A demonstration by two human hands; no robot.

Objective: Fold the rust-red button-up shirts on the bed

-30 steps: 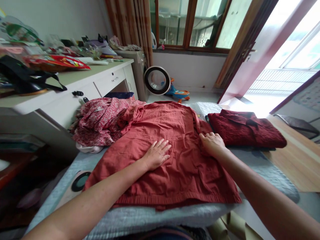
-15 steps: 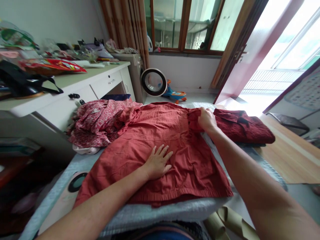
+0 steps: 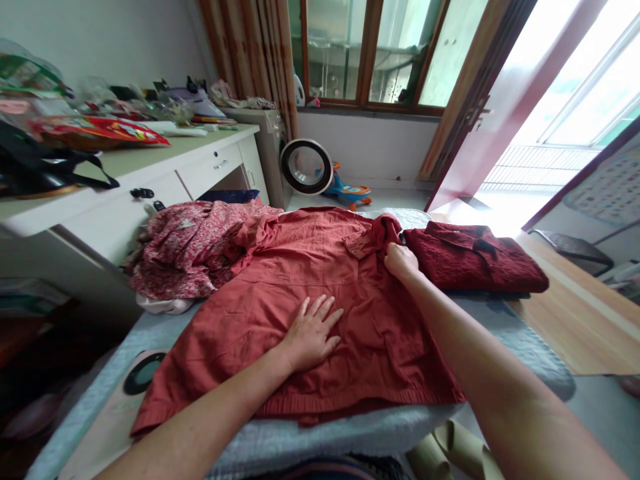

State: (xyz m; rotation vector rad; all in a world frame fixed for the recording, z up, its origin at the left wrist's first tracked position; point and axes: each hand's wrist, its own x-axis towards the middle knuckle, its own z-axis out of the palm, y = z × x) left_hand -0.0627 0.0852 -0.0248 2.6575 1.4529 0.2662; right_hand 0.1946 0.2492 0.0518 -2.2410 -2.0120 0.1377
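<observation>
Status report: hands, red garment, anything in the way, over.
Left hand flat on wrinkled red garment. Right hand gripping its bunched right side. Folded maroon clothing close beside right hand.

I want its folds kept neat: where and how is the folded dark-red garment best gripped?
Probably the right end, coming from the right, palm under and thumb on top: the folded dark-red garment lies as a thick, flat bundle, its left end close beside the brick-red top, its right end free of it.

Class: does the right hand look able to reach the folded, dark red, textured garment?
Probably yes: the right hand is close beside the dark red garment, with nothing visible blocking the way, though it would likely first release the rust-red cloth jacket.
</observation>
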